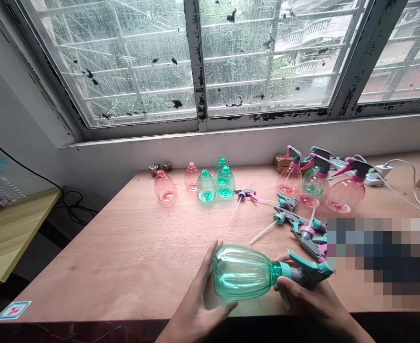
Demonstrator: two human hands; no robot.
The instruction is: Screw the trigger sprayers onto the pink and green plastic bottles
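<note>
Room on tbl (124,252) L, spray heads (284,216) mid-R in way

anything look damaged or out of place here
The window frame behind the table looks worn, blackened in patches like peeled paint, and dark blotches mark the glass. The held green spray bottle shows no obvious damage.

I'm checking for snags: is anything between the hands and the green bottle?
Nothing visible: the left hand is at the base of the green bottle, the right hand at its neck. Loose spray heads lie beyond.
</note>
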